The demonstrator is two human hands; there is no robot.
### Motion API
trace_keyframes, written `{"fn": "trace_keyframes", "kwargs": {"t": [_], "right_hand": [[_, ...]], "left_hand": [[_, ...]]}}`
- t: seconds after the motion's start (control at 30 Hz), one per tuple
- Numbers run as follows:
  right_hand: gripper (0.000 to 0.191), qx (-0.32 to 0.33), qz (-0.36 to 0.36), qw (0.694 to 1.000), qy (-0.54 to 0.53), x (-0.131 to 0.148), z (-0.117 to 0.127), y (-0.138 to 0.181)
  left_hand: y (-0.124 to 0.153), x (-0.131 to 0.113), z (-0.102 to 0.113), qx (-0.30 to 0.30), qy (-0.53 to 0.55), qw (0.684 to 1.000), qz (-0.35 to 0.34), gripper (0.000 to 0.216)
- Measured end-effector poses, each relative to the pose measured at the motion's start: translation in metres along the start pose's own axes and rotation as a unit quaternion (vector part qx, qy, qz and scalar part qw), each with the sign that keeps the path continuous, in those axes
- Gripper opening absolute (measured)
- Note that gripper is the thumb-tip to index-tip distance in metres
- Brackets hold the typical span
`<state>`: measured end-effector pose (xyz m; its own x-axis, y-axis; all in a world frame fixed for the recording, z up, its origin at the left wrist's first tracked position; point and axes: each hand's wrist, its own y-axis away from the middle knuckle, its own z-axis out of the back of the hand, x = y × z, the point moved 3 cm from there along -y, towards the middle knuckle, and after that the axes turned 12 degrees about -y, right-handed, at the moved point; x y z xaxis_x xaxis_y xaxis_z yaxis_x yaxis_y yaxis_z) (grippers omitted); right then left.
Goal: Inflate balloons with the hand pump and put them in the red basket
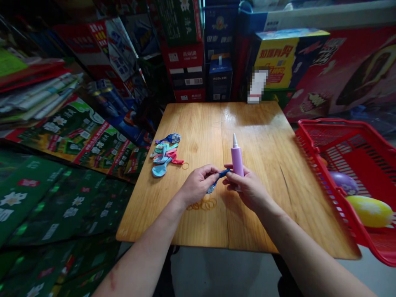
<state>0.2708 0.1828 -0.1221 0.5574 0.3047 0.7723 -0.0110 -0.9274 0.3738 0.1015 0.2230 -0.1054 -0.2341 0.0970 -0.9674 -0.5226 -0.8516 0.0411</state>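
Observation:
My left hand [198, 184] is closed in a pinch on a limp blue balloon [218, 178] above the wooden table [262, 136]. My right hand [246, 186] grips a pink hand pump [236, 159] that stands upright, its white nozzle pointing up, and its fingertips also touch the balloon's other end. The balloon stretches between both hands. Several rubber bands [204, 203] lie on the table just under my left hand. A small heap of uninflated balloons [165, 159] in blue, teal and red lies at the table's left side, with one loose rubber band [185, 166] beside it.
A red plastic basket [312, 142] at the right holds an inflated yellow balloon [369, 211] and a purple one [343, 181]. Stacked cartons [188, 62] and a yellow box [283, 60] stand behind the table. Green flattened cartons [62, 181] crowd the left.

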Motion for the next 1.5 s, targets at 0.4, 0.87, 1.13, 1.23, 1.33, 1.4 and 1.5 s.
{"fn": "trace_keyframes", "kwargs": {"t": [0.4, 0.87, 1.13, 1.23, 1.33, 1.4, 1.5], "right_hand": [[0.033, -0.098, 0.041, 0.994, 0.033, 0.012, 0.02, -0.005], [0.022, -0.006, 0.087, 0.979, 0.185, 0.0, -0.011, 0.01], [0.02, -0.045, 0.166, 0.909, 0.38, 0.013, -0.006, 0.015], [0.016, -0.037, 0.184, 0.887, 0.423, 0.015, -0.008, 0.019], [0.017, -0.03, 0.195, 0.869, 0.453, 0.013, -0.009, 0.023], [0.017, -0.022, 0.198, 0.861, 0.467, 0.01, -0.01, 0.024], [0.015, -0.016, 0.203, 0.852, 0.483, 0.008, -0.011, 0.023]], "left_hand": [[-0.004, 0.013, 0.017, -0.095, 0.015, 0.988, 0.119, 0.023], [-0.004, 0.017, -0.029, -0.099, 0.32, 0.922, 0.194, 0.037], [-0.013, 0.027, 0.026, -0.206, 0.411, 0.866, 0.195, 0.022], [-0.013, 0.03, 0.04, -0.218, 0.415, 0.863, 0.19, 0.019], [-0.013, 0.033, 0.047, -0.229, 0.393, 0.873, 0.178, 0.022], [-0.012, 0.034, 0.049, -0.228, 0.377, 0.882, 0.169, 0.026], [-0.011, 0.033, 0.049, -0.225, 0.355, 0.893, 0.161, 0.03]]}}
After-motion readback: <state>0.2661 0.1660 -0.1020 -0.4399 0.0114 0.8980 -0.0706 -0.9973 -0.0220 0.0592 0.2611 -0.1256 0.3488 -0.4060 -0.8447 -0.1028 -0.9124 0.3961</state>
